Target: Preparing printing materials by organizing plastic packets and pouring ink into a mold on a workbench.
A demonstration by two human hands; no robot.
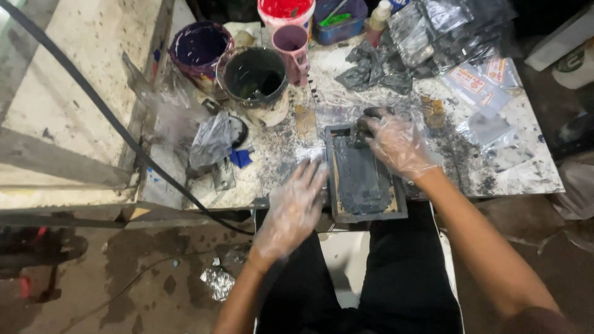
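A paint-spattered table [495,176] carries a grey mould tray [365,176]. The gloved left hand [294,207] rests flat and open beside the tray. The right hand [396,145] grips a dark lump [365,124] at the tray's far end.

Paint-spattered table [532,176], grey-filled tray [365,176], paint buckets [257,83], plastic bags [482,86]

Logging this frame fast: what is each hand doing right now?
Left hand: open, fingers spread, resting at the rectangular tray edge.
Right hand: closed on a dark tool.
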